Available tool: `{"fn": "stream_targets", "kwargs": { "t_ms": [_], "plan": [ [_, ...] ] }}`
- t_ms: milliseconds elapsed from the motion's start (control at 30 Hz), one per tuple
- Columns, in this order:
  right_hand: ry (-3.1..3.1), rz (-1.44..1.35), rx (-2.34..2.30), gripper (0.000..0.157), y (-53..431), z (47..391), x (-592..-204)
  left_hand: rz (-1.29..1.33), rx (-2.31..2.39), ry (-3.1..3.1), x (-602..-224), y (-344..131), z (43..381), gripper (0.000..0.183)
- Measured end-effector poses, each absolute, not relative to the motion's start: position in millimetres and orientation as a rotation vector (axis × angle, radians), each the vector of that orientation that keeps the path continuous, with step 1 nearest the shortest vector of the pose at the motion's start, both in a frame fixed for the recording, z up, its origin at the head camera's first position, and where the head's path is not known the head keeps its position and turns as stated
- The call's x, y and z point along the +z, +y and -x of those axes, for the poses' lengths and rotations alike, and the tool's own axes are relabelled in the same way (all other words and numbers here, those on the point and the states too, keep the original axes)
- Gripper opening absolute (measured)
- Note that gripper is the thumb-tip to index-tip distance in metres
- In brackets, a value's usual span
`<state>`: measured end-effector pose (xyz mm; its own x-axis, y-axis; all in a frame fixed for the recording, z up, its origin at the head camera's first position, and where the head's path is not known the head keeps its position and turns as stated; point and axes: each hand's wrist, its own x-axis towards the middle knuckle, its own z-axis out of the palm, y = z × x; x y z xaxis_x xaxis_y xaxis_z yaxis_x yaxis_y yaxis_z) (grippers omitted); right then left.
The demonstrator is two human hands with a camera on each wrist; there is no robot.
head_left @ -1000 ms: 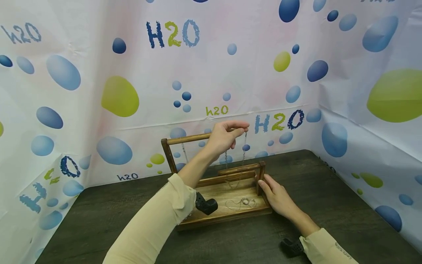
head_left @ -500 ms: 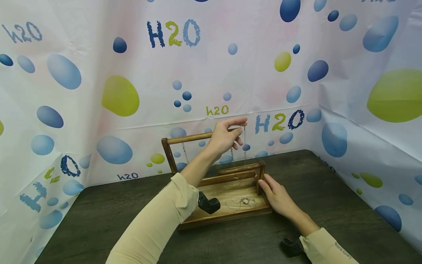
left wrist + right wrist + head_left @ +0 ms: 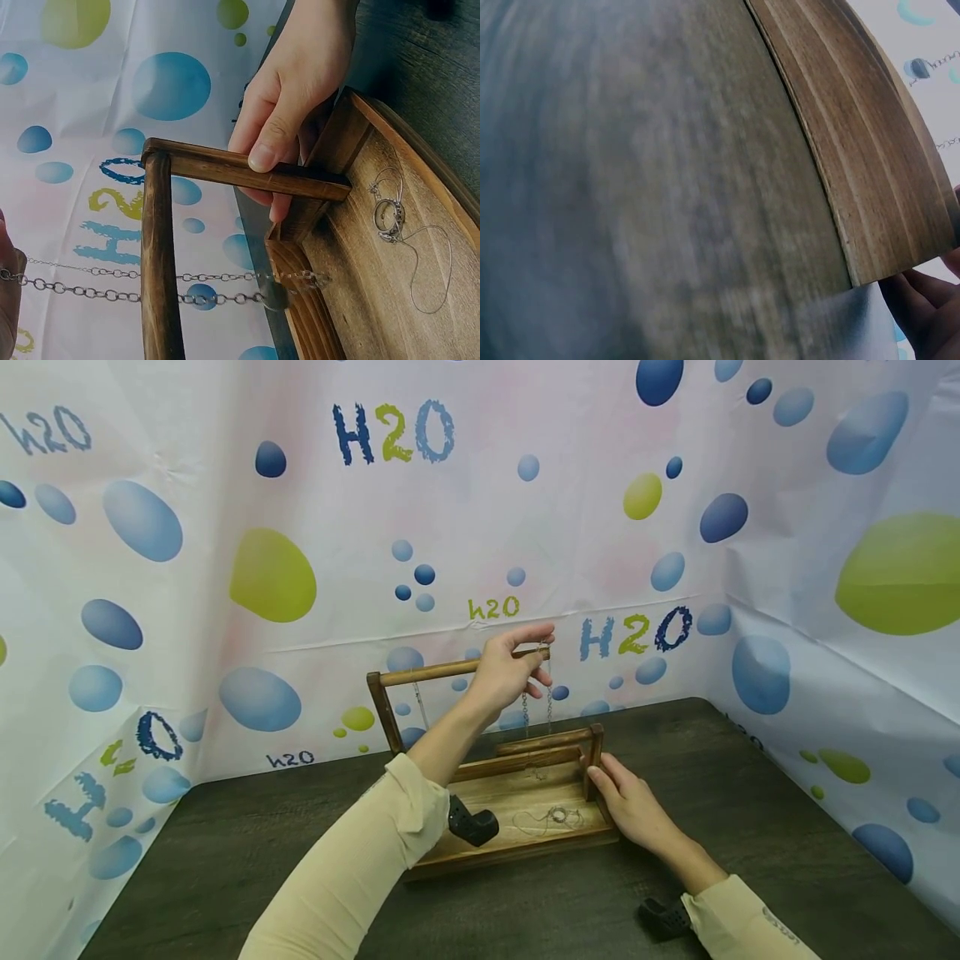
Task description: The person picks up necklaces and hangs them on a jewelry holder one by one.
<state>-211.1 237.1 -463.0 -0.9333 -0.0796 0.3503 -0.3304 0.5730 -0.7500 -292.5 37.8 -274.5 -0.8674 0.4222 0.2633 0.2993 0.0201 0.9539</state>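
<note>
A wooden jewelry stand (image 3: pixel 427 674) with a tray base stands on the dark table. My left hand (image 3: pixel 504 675) is at the right end of its upper bar, pinching a silver chain necklace (image 3: pixel 550 693) between thumb and fingers. Two strands hang down; in the left wrist view the chain (image 3: pixel 217 298) passes the lower bar (image 3: pixel 159 247), and a small round pendant (image 3: pixel 275 295) shows low on it. Whether the chain loops over the upper bar cannot be told. My right hand (image 3: pixel 636 806) grips the short right post (image 3: pixel 225 166) of the stand.
In the tray (image 3: pixel 487 852) lies a ring-shaped piece with a thin tangled chain (image 3: pixel 558 817). Another thin chain (image 3: pixel 419 702) hangs at the upper bar's left. A printed backdrop (image 3: pixel 480 510) rises behind the table (image 3: pixel 750 827).
My left hand has moved slightly left and its fingers up, bringing the chain from beyond the upper bar's end to beside it. My right hand has kept its grip on the post.
</note>
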Motion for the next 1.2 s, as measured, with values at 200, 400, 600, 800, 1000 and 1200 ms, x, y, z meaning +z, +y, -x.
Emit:
{"fn": "stream_targets", "kwargs": {
  "t_ms": [200,400,600,800,1000,1200],
  "plan": [
    [-2.541,-0.344,1.286,0.041,236.9,209.6,-461.2,-0.755,2.017,2.158,-277.7,34.7,291.5,0.040],
    [-2.556,-0.339,1.290,0.043,237.1,208.3,-461.0,-0.713,2.058,2.141,-279.5,32.2,292.2,0.042],
    [-2.558,-0.334,1.275,0.044,237.2,209.2,-462.0,-0.694,2.062,2.151,-281.9,26.6,293.0,0.044],
    [-2.555,-0.338,1.274,0.042,236.7,208.8,-461.8,-0.695,2.083,2.155,-282.3,19.2,291.9,0.045],
    [-2.554,-0.341,1.268,0.042,236.8,208.8,-461.5,-0.670,2.095,2.171,-282.0,12.8,289.9,0.045],
    [-2.552,-0.339,1.267,0.039,236.3,209.2,-461.9,-0.656,2.105,2.177,-281.5,6.7,288.3,0.046]
  ]
}}
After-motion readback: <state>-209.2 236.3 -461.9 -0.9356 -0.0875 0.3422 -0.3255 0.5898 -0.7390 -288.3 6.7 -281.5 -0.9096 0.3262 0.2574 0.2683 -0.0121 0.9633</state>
